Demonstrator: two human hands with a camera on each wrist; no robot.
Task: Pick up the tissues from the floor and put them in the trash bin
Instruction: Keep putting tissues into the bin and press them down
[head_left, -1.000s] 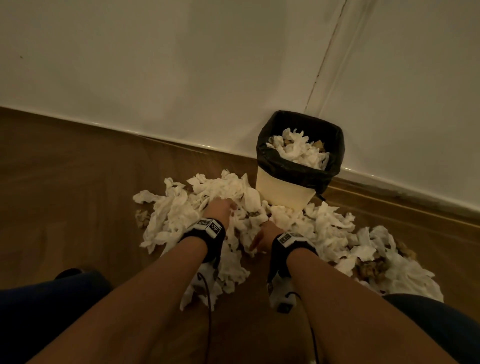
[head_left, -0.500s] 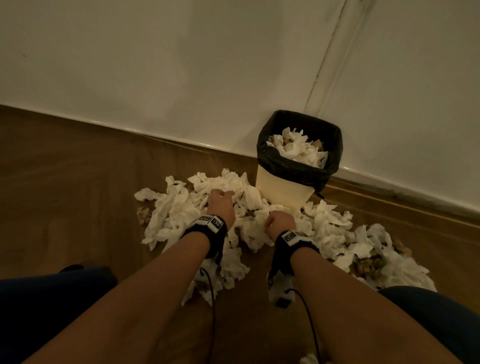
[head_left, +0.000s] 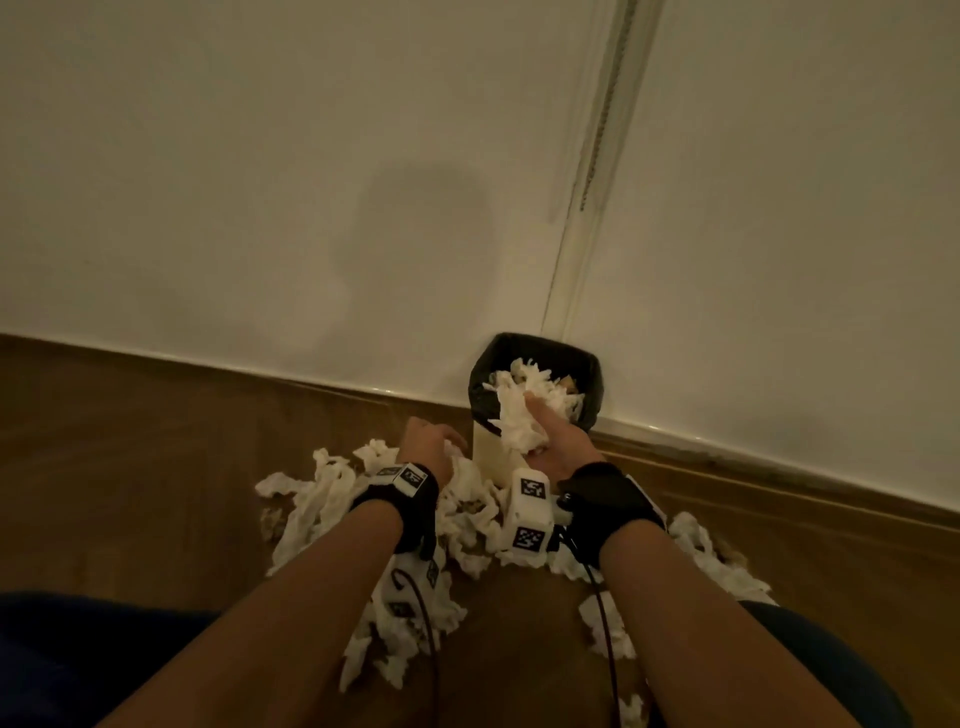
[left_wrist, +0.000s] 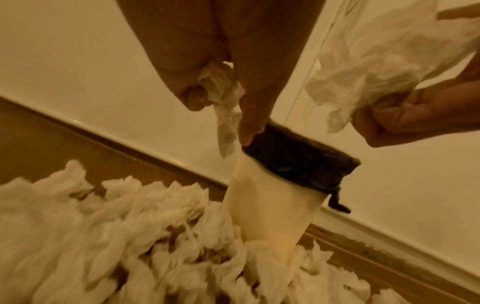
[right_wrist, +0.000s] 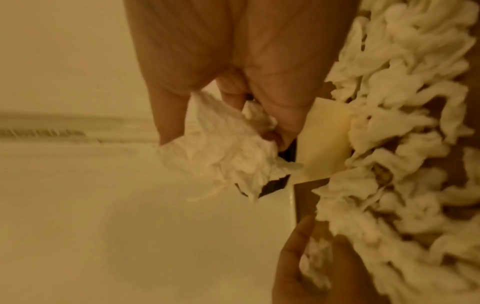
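Over the bin mouth: I have my right hand (head_left: 558, 441) at the near rim of the trash bin (head_left: 491, 452), thumb pointing up, fingers curled round a big wad of tissues (head_left: 519, 421).
Why that height: I judge the wad is carried to the rim so it can drop onto what already lies inside; the black liner (head_left: 480, 384) is nearly full, so a low release could spill over the edge.
Left hand: my left hand (head_left: 428, 444) sits lower, just beside the bin's pale wall on its left; the left wrist view shows its fingers pinching a small twisted tissue (left_wrist: 223, 90) that dangles below them.
Why both hands are loaded: I read it as saving trips, one handful following the other.
Wrists: right forearm reaches forward with the wrist turned so the palm faces inward; left wrist is palm down above the pile.
Where the tissues are: most lie in a heap of tissues on the floor (head_left: 322, 499) round the bin's foot and spreading to both sides; some are in the bin.
Bin placement: it stands against the wall (head_left: 311, 208), in easy reach of both arms.
Progress: my guess is early, given the heap.
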